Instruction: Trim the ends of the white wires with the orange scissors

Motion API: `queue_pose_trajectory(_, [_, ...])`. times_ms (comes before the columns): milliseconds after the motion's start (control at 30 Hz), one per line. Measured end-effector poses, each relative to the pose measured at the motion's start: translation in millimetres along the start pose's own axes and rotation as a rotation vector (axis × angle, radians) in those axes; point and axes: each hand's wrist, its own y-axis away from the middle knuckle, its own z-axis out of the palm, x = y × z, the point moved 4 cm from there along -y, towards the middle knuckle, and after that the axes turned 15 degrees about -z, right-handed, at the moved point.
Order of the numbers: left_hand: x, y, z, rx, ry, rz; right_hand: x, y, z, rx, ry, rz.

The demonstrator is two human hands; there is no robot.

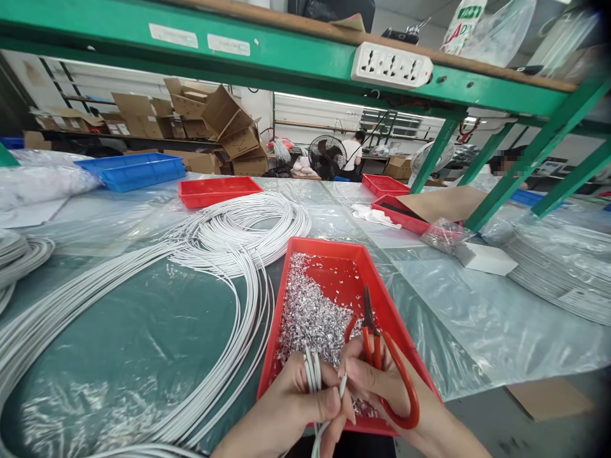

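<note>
Over the near end of a red tray [365, 261] my left hand [305, 397] is closed around several white cables [313, 372]. One cable end stands up between its thumb and fingers, where my right hand [375, 375] pinches at the tip. Orange-handled scissors [405, 388] hang in my right hand, blades pointing away from me. Small silvery scraps [310, 312] fill much of the tray, mostly its left side. To the left, big loops of white cable [238, 235] lie on the plastic-covered table.
Farther back stand a blue tray [131, 172], a red tray [219, 189] and more red trays at the right. A green frame with a power strip [391, 65] crosses above. Coiled cable [568, 267] lies at the right. Two people are in the background.
</note>
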Motion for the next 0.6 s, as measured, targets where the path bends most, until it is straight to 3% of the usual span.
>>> queue_pose_trajectory(100, [-3.2,-0.2,-2.0,0.018,0.040,0.012,-7.0,-1.6,-1.6,-0.061,0.107,-0.024])
queue_pose_trajectory(333, [1.5,2.4,2.2,0.257,0.080,0.004,-27.2,-2.1,4.6,-0.126,0.314,-0.060])
queue_pose_trajectory(500, [3.3,2.1,0.4,0.275,0.003,0.039,-37.0,13.8,-19.3,-0.107,0.783,0.049])
queue_pose_trajectory(600, [1.9,1.6,-1.6,0.315,-0.047,0.039,-41.7,35.3,-28.3,-0.094,0.810,0.073])
